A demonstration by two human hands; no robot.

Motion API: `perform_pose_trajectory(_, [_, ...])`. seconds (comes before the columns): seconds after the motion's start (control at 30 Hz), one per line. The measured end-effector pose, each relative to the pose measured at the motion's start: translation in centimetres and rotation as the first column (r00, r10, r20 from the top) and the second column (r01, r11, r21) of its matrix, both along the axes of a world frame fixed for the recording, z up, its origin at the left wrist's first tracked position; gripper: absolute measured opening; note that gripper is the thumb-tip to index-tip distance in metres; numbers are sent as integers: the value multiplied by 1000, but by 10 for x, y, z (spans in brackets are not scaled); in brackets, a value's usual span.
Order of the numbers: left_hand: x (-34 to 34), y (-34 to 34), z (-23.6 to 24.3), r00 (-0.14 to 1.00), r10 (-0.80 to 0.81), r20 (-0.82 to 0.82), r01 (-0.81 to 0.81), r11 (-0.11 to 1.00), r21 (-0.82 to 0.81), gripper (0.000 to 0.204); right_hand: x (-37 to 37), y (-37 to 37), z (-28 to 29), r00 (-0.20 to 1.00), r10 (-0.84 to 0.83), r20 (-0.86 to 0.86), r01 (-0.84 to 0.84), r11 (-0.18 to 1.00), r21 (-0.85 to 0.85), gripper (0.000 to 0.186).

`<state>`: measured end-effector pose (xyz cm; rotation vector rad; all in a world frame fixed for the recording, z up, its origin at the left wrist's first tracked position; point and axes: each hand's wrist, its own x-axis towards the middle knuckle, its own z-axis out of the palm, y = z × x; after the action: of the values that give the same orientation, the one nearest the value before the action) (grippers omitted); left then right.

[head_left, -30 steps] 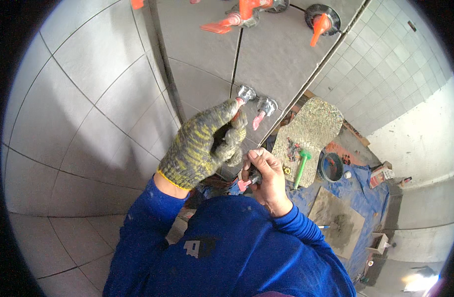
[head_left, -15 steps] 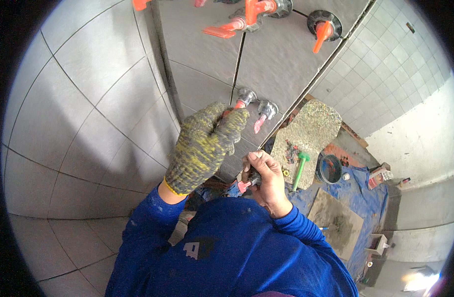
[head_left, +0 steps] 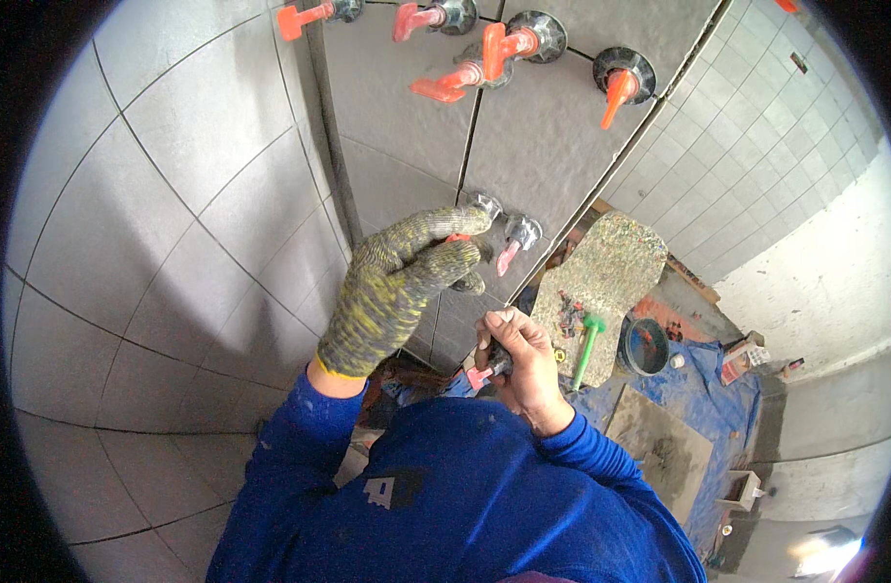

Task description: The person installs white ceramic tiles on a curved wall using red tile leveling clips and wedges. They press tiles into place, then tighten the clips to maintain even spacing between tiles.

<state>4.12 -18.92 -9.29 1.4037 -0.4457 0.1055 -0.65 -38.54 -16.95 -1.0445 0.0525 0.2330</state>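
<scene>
My left hand [head_left: 387,296], in a grey-and-yellow knitted glove, has its fingers curled around a red plastic plug fitting [head_left: 457,237] under a dark collar [head_left: 486,206] on the grey tiled wall. Just right of it a second collar [head_left: 523,231] carries a pink plug. My bare right hand [head_left: 529,367], lower and to the right, holds a loose fitting with a pink handle and dark collar [head_left: 496,365] between thumb and fingers. Higher on the wall are several red and pink plug fittings [head_left: 620,89] with round dark flanges.
Tiled walls [head_left: 154,223] flank me. Below right lie a speckled board [head_left: 611,262] with a green-handled mallet [head_left: 589,350], a dark bucket [head_left: 645,347], a blue tarp [head_left: 715,384], a stained slab [head_left: 664,437] and a white box [head_left: 740,486].
The view has shifted, showing more fittings along the top. My left hand's fingers have moved and bent round the red fitting. My right hand still holds its piece.
</scene>
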Motion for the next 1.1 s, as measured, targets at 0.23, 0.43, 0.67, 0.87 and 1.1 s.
perform_pose_trajectory(0.23, [9, -5, -17, 941, -295, -164, 191, 867, -461, 38, 2, -3, -1, 999, 11, -30, -14, 996, -89, 19])
perform_pose_trajectory(0.43, [-14, -25, -12, 717, -685, -131, 117, 303, -946, 27, -1, -4, 7, 999, 31, -17, -32, 998, -57, 18])
perform_pose_trajectory(0.67, [-15, -32, 11, 651, -731, -207, -81, 203, -976, 47, -5, -9, 7, 999, -37, -3, 37, 999, 3, 18])
perform_pose_trajectory(0.87, [-7, -27, 24, 596, -781, -187, -13, 224, -974, 40, 1, -21, -2, 994, -114, 4, 114, 992, -59, 21])
perform_pose_trajectory(1.1, [-8, -26, 26, 681, -599, -421, -21, 559, -829, 36, 4, -20, -3, 997, -65, 42, 66, 998, -20, 21])
